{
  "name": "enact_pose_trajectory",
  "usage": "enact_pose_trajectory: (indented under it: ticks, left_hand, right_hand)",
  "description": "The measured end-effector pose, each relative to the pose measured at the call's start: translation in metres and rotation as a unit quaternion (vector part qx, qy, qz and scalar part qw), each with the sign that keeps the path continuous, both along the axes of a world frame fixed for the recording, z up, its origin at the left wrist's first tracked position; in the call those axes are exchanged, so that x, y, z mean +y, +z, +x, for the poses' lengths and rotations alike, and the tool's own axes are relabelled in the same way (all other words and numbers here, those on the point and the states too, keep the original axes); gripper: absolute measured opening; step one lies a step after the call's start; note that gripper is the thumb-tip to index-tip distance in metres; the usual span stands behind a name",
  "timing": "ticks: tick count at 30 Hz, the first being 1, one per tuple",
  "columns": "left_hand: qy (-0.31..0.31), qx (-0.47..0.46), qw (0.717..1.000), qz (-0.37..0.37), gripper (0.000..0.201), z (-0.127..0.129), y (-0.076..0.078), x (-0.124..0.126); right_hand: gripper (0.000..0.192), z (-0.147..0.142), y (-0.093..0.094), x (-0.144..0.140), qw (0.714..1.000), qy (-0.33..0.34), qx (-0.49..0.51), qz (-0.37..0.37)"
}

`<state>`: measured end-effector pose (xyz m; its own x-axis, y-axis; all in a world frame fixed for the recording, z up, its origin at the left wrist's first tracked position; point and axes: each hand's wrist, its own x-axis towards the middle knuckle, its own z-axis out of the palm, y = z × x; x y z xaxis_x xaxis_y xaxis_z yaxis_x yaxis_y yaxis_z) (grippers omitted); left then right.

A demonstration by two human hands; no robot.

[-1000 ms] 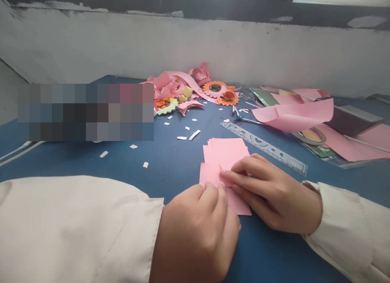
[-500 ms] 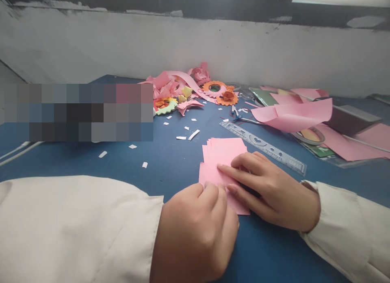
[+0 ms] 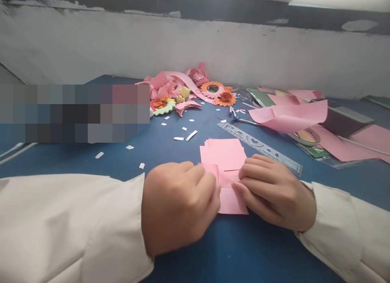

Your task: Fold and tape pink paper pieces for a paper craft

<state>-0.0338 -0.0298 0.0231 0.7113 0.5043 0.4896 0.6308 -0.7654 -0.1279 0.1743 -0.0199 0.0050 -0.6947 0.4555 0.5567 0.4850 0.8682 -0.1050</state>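
Pink paper pieces lie stacked on the blue table in front of me. Over the near part of the stack, a creased pink paper sheet is lifted between my hands. My left hand is closed on the sheet's left side, its fingertips partly hidden behind the knuckles. On the other side my right hand pinches the right edge between thumb and fingers. Another pink piece shows flat below the sheet. A clear plastic ruler lies just beyond my right hand.
Paper flowers and crumpled pink paper are heaped by the wall. At the right are a curled pink sheet, a tape roll, a dark box and a compass. White scraps are scattered. A pixelated area covers the left.
My left hand has moved left and up, lifting the sheet. My right hand has gone from lying flat on the paper, fingers extended, to pinching the edge. The view has shifted slightly.
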Motion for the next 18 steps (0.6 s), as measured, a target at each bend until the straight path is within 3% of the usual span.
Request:
enact_pose_trajectory:
  ticks: [3, 6, 9, 12, 18]
  left_hand:
    - [0.147, 0.076, 0.986, 0.017, 0.027, 0.000, -0.003, 0.011]
    - [0.188, 0.090, 0.975, -0.083, 0.025, 0.000, -0.005, 0.017]
    - [0.177, 0.038, 0.968, -0.171, 0.022, -0.001, -0.005, 0.019]
    - [0.147, -0.005, 0.970, -0.193, 0.023, -0.001, -0.007, 0.018]
    - [0.038, -0.029, 0.997, -0.064, 0.016, -0.004, -0.013, 0.018]
  right_hand:
    - [0.023, 0.000, -0.002, 0.001, 1.000, -0.007, -0.006, -0.007]
    - [0.009, 0.000, -0.004, 0.001, 1.000, -0.010, -0.007, -0.004]
    - [0.007, -0.001, -0.004, 0.002, 1.000, -0.020, -0.013, -0.016]
    - [0.006, -0.001, -0.004, 0.002, 0.999, -0.030, -0.011, -0.028]
    - [0.004, -0.001, -0.006, 0.002, 0.998, -0.062, -0.009, -0.015]
